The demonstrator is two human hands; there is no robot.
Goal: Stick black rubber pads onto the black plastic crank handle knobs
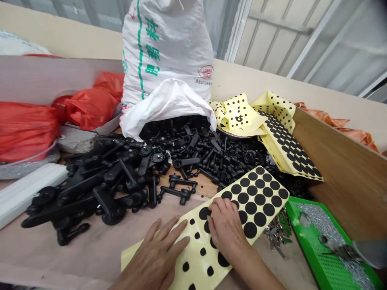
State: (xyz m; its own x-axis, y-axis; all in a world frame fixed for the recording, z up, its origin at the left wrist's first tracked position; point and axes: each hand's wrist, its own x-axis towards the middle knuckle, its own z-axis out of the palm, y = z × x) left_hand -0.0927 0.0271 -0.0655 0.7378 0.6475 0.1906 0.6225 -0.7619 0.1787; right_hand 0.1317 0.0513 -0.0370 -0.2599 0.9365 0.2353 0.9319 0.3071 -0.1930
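Observation:
A yellow backing sheet (256, 201) covered with round black stickers lies flat on the table in front of me. My left hand (160, 253) rests flat on the sheet's near left part, fingers stretched out. My right hand (225, 229) lies on the middle of the sheet, its fingertips curled and pinched at a black sticker near the boundary between full circles and the small leftover dots. A heap of black plastic handle parts (127, 177) spreads just beyond the sheet.
A white woven sack (166, 52) spills black parts at the back. Used yellow sheets (272, 125) pile at the right rear. A green tray (326, 249) of small metal pieces sits at the right, beside a wooden board (341, 169). Red bags (27, 125) lie left.

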